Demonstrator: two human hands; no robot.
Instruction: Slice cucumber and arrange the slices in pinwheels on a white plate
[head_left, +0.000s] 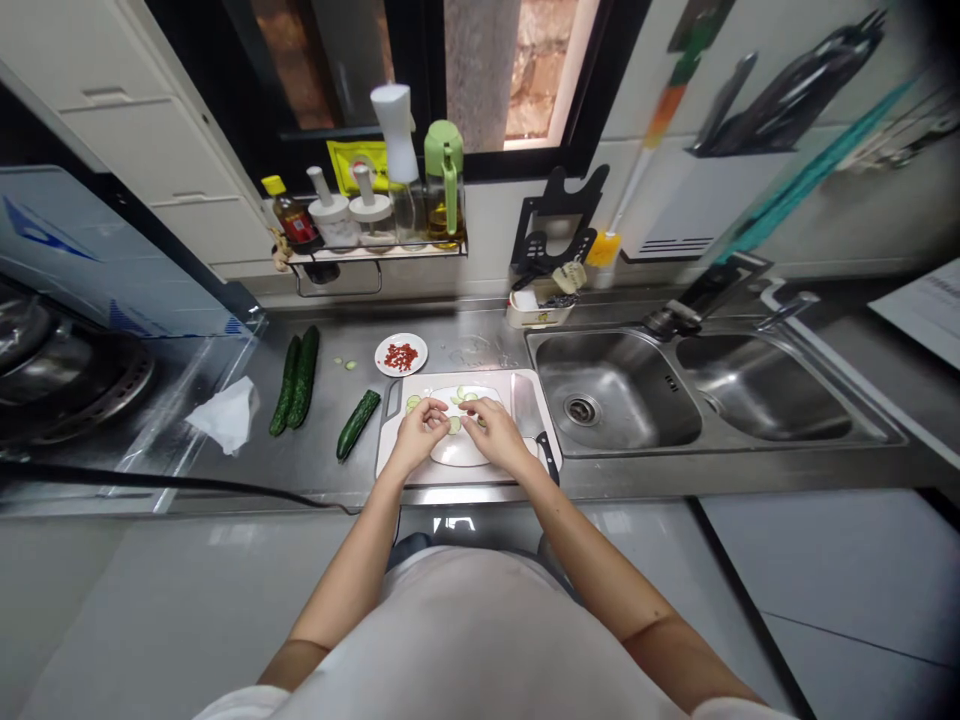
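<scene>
A white plate [459, 457] lies on the pale cutting board [391, 452], with several cucumber slices [463, 393] at its far side. My left hand [421, 432] pinches a cucumber slice [454, 425] over the plate, thumb and fingers at the slice's left edge. Just right of that slice, my right hand [491, 430] has its thumb and fingers drawn together; what it holds, if anything, is too small to make out. A knife [547, 455] with a black handle rests along the board's right side. One more slice [412, 402] is near the board's left handle.
Left of the board are a cut cucumber [358, 425], two whole cucumbers [295, 383] and a white cloth [226, 415]. A small plate [381, 357] of chopped red pieces stands behind. The double sink [619, 390] is to the right; a bottle rack [379, 252] hangs behind.
</scene>
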